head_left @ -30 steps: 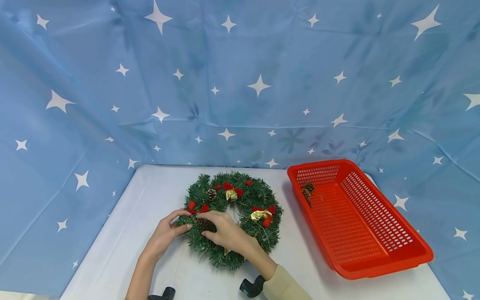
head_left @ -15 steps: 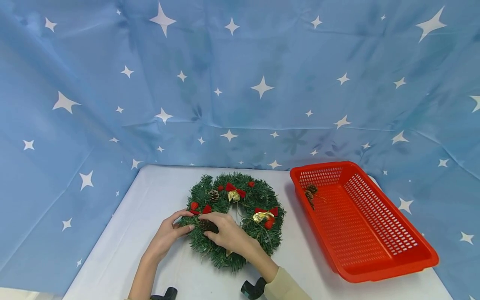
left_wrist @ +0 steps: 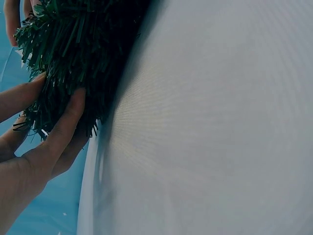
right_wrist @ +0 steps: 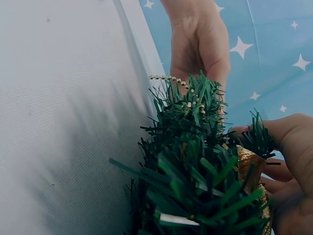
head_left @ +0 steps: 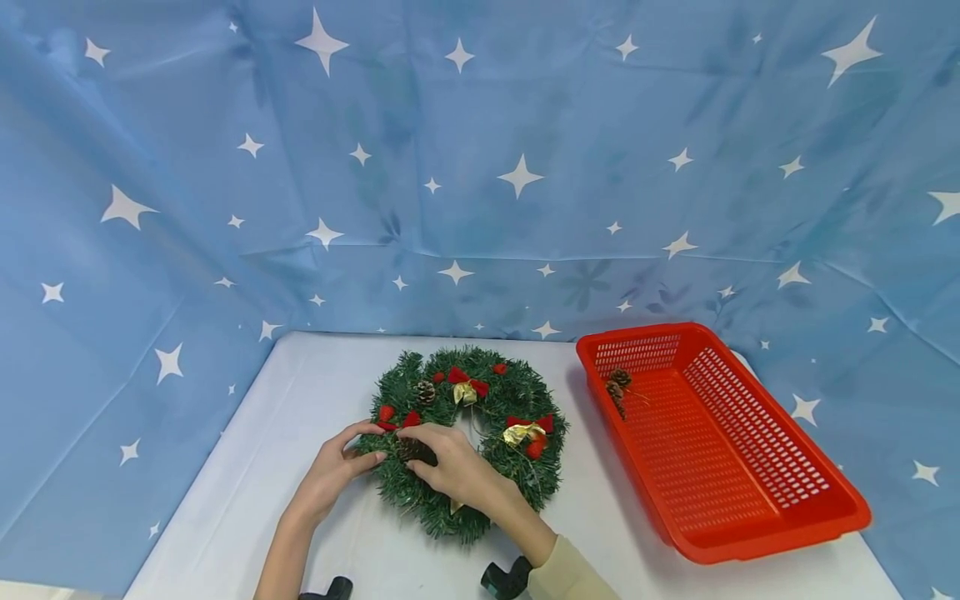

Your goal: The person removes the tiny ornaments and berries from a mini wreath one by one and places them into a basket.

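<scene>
1. Wreath point(head_left: 497, 471), green and round, lies flat on the white-covered table point(head_left: 303, 379) in my head view, to the left of a red basket point(head_left: 648, 492).
2. From that same camera I watch the left hand point(head_left: 330, 471) at the wreath's left edge, its thumb and fingers set a little apart and bent around the greenery, gripping it.
3. I see the right hand point(head_left: 456, 468) over the wreath's near left part, thumb and forefinger curved about a large pine cone point(head_left: 415, 451); it looks like a pinch, though the hand covers some of the cone.
4. Farther round the ring I pick out a small pine cone point(head_left: 426, 392) and two red bows with gold pieces, the far bow point(head_left: 468, 383) and the right bow point(head_left: 528, 430).
5. Loose pine cones point(head_left: 619, 379) sit inside the basket, near its far left corner.
6. On my left wrist feed, the left hand's fingers press into the wreath's rim, just above the pale tabletop.
7. On my right wrist feed, green needles and gold ribbon point(right_wrist: 248, 165) partly screen the right hand; a gold bead string point(right_wrist: 167, 79) pokes out near the left hand.
</scene>
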Tool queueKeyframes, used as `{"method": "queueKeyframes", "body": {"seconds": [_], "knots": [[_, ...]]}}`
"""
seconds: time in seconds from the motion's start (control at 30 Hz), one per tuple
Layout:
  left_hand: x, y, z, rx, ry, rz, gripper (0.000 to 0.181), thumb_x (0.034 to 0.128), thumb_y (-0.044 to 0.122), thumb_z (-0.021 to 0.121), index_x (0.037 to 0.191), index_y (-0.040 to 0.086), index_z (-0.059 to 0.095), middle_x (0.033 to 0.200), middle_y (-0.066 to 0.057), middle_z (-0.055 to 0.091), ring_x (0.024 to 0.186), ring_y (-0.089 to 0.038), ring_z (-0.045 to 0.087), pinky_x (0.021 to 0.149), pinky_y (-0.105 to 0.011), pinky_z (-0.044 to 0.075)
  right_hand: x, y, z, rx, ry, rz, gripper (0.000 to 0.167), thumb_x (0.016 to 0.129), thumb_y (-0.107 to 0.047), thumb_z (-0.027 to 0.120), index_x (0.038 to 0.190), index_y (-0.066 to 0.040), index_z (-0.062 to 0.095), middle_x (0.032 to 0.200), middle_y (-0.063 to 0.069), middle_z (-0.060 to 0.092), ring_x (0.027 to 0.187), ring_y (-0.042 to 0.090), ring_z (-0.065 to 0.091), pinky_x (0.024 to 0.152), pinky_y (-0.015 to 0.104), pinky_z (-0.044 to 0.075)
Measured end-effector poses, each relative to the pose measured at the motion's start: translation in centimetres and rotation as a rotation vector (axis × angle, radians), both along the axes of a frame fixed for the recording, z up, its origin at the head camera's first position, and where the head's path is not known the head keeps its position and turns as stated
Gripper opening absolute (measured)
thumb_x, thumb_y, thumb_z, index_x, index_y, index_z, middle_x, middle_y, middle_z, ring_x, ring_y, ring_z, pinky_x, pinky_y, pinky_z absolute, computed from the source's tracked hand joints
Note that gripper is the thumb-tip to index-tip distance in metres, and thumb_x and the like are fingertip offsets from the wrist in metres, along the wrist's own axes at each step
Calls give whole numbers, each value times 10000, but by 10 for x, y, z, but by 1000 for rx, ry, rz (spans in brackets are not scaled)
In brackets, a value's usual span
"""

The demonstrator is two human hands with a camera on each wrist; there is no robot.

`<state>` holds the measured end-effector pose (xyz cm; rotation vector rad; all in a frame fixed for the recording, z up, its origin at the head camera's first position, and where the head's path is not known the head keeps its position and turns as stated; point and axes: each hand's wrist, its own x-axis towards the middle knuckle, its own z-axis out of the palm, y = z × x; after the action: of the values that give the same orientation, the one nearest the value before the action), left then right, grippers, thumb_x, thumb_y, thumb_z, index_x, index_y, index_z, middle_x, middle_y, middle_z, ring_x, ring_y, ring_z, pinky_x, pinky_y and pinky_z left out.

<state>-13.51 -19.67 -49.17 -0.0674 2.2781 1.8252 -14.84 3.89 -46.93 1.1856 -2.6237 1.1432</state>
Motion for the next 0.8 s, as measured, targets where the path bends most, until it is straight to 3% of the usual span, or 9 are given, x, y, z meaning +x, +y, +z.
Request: {"method": "queueKeyframes", "body": {"seconds": [0.17,0.57,0.8], "knots": [[0,-1,-1,-2,2,-6,437,955,185,746,1361,104,605,1681,-156,265,1495,-522,283,1038,-493,534,0,3,4,-26,26,-6,430,962,-94,733,1378,-79,624,1363,75,665,1254,217,648,1010,300,558],[0,-2,-1,-10,-6,-10,446,951,206,753,1360,108,605,1687,-152,251,1511,-568,163,1081,-547,495,0,11,10,-30,77,-47,435,956,-119,747,1372,-75,628,1341,84,675,1212,229,669,971,333,583],[-1,-1,-2,-17,0,-9,438,948,198,754,1353,109,610,1686,-150,260,1507,-561,190,1084,-546,491,-1,22,14,-76,76,-56,428,951,-67,739,1365,-61,631,1347,117,667,1163,250,691,846,380,620]]}}
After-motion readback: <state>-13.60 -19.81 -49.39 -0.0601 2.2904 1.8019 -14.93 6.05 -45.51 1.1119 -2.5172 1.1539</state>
